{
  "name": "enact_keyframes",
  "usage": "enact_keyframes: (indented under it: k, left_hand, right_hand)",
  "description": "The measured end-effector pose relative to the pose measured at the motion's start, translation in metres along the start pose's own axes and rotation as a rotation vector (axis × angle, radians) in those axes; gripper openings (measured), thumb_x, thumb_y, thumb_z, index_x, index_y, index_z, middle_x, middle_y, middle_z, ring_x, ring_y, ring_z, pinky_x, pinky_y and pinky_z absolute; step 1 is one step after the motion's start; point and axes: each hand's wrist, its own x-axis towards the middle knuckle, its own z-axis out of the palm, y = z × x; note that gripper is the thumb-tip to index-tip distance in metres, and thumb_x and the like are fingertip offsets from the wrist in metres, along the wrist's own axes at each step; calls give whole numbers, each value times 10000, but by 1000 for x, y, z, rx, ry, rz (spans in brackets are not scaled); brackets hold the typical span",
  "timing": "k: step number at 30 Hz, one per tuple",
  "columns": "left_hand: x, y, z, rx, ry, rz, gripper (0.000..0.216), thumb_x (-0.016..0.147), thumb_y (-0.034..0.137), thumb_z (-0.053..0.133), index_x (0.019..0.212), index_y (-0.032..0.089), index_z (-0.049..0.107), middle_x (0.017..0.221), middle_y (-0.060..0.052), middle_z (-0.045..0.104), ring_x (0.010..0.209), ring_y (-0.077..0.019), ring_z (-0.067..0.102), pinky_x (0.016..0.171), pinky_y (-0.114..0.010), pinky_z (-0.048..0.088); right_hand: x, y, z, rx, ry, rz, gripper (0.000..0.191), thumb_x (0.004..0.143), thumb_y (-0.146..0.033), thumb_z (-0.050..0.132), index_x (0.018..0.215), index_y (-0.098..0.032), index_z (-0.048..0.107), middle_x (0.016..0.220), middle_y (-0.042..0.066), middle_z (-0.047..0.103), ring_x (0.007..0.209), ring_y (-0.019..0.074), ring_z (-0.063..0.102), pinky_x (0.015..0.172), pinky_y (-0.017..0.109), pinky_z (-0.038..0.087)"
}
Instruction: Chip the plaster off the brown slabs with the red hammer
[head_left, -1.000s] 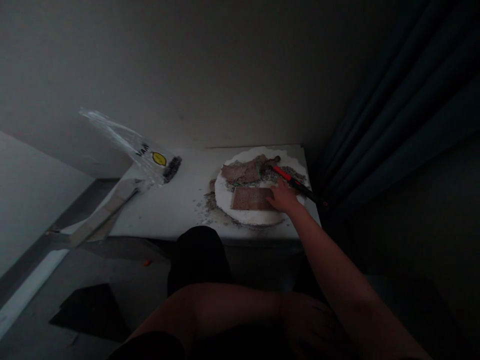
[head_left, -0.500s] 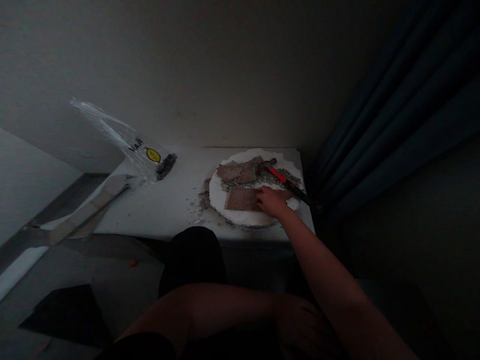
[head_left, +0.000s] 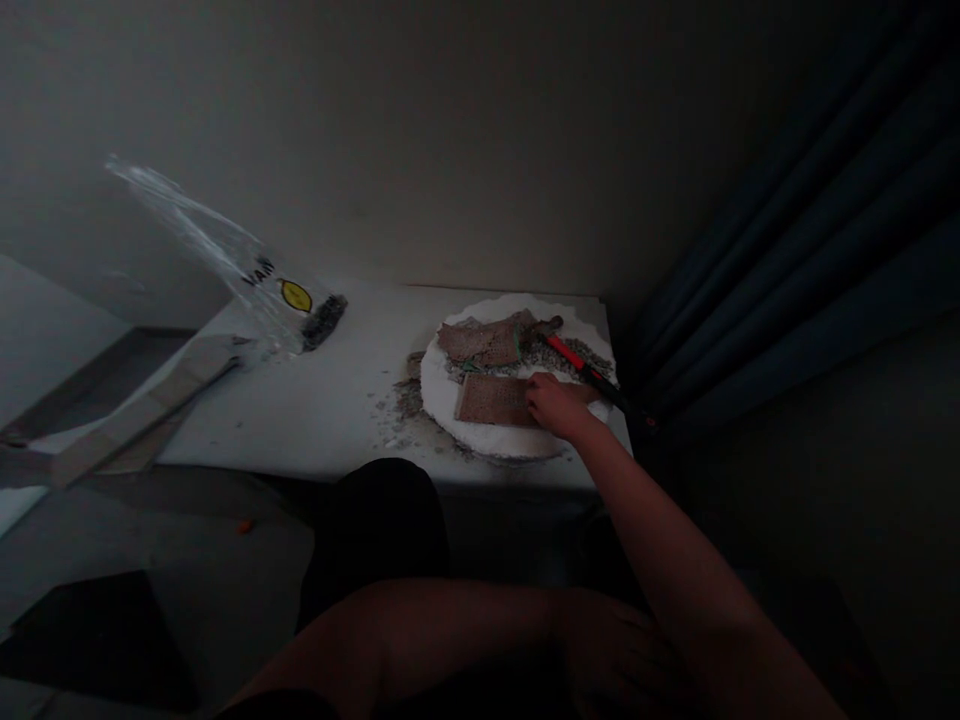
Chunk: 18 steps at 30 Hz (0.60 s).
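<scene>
1. On the white table (head_left: 322, 420), right end: a round white slab (head_left: 487, 436) with a scalloped edge, set close to the dark curtain (head_left: 795, 250).
2. Right hand (head_left: 556, 406) reaches out over the slab; fingers rest on the right edge of a flat brown rectangular tile (head_left: 491, 399) lying on the slab's near half. Fingers look bent down onto the tile, touching rather than wrapped around it; whether they grip its edge cannot be told in this dim light.
3. Tile lies flat, long side left to right, near the slab's centre.
4. Behind the tile, on the far half of the slab: broken brown pieces (head_left: 484, 341) and grey rubble (head_left: 547, 355), the pieces overlapping one another.
5. Hammer with a red and black handle (head_left: 592, 375) lies diagonally across the slab's right side, head toward the broken pieces, handle end running off toward the curtain. Just beside the right hand, not held.
6. Grey crumbs and dust (head_left: 397, 405) scattered on the table to the left of the slab, touching its edge.
7. Left hand (head_left: 615, 655) low in view, near the lap, very dark; finger state cannot be told, nothing seen in it.
8. Far left of table: clear plastic bag (head_left: 247, 270) with a yellow label, standing tilted, dark grit at its bottom corner. Well apart from the slab.
9. Long pale strip (head_left: 142, 420) lies at the table's left edge, angled.
</scene>
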Motion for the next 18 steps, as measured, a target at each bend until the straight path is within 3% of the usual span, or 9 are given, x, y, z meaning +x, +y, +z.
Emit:
enact_keyframes:
  k: [5, 11, 18]
  left_hand:
    - [0, -3, -8, 105, 48, 12, 547, 780, 717, 454, 1043, 393, 807, 1265, 8, 704, 1311, -226, 571, 1089, -319, 447]
    - [4, -10, 7, 48, -64, 0, 469, 762, 738, 486, 992, 469, 793, 1267, 75, 698, 1304, -181, 573, 1079, -291, 443]
    - [-3, -6, 20, 101, 82, 6, 480, 759, 682, 489, 982, 405, 812, 1244, 13, 714, 1267, -214, 604, 1080, -331, 447]
  right_hand:
    - [5, 0, -1, -34, -62, -15, 265, 969, -132, 461, 1021, -138, 722, 1149, 167, 632, 1121, 275, 578, 903, 354, 484]
    - [5, 0, 0, -83, -79, -8, 256, 975, -149, 458, 1055, -129, 700, 1138, 155, 636, 1023, 265, 612, 842, 346, 488]
    - [-1, 2, -5, -21, -63, -1, 207, 968, -176, 500, 1057, -151, 685, 1178, 133, 618, 1006, 230, 608, 856, 317, 471]
